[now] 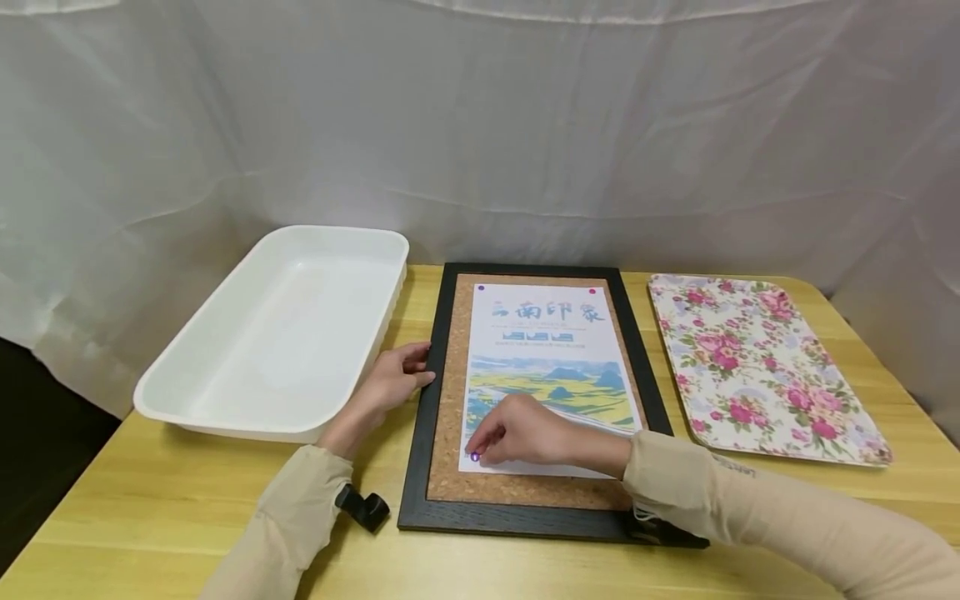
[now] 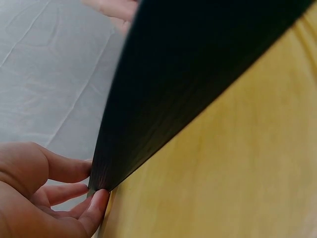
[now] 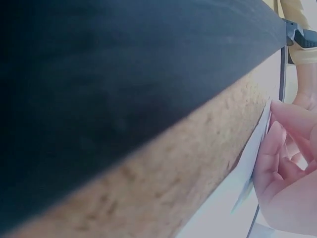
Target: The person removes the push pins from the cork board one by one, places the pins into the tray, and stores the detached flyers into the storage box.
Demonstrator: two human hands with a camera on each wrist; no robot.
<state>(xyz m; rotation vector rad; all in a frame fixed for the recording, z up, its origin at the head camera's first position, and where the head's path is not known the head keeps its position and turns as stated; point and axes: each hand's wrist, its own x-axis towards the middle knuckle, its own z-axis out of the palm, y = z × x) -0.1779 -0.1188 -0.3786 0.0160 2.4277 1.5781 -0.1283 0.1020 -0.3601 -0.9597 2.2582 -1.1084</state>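
Head view: black-framed cork pinboard (image 1: 450, 400) lying on yellow wooden table (image 1: 150, 500) before white draped cloth (image 1: 480, 125), left hand (image 1: 393, 379) steadying its edge with relaxed fingers, right hand (image 1: 517, 433) pinching purple pushpin (image 1: 475, 457) on printed poster (image 1: 551, 367); left wrist view: fingertips (image 2: 96, 203) touching frame; right wrist view: curled fingers (image 3: 282, 163) at the poster's edge.

A poster (image 1: 551, 367) pinned to a cork board (image 1: 448, 417) carries the only lettering in view: a headline of large blue brush-style Chinese characters across its top, of which 南 and 印 read plainly in the head view, while the first and last characters are too stylised to make out with certainty. Beneath the headline runs a thin line of small print and a row of small blue blocks, all too fine to read. Faint dark lettering shows on the right sleeve (image 1: 738, 471), also unreadable. The wrist views show no text.
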